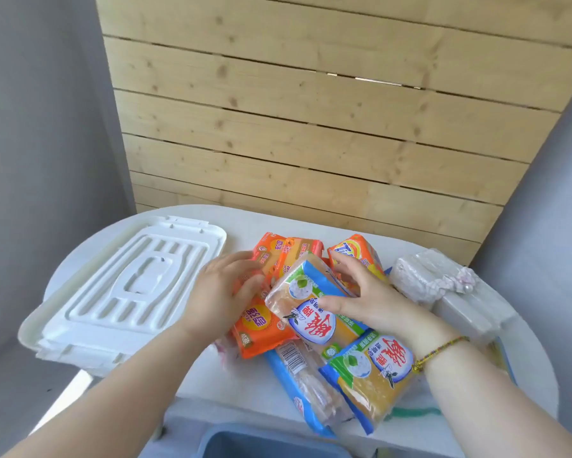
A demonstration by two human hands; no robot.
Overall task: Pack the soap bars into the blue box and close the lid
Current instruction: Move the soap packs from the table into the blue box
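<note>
A heap of wrapped soap bars lies on the white table (238, 388). My left hand (222, 295) rests flat on an orange soap pack (261, 332). My right hand (370, 292) grips the top yellow-and-blue soap bar (311, 309), thumb under its near side and fingers over its far edge. More orange packs (298, 252) lie behind, and two other blue-wrapped bars (370, 375) lie in front. The blue box (268, 441) shows only its rim at the bottom edge. Its white lid (126, 292) lies upside down on the left of the table.
A clear-wrapped whitish bundle (443, 282) with a small pink bow sits at the right of the table. A wooden plank wall (311, 127) stands behind the table. Grey walls close in on both sides.
</note>
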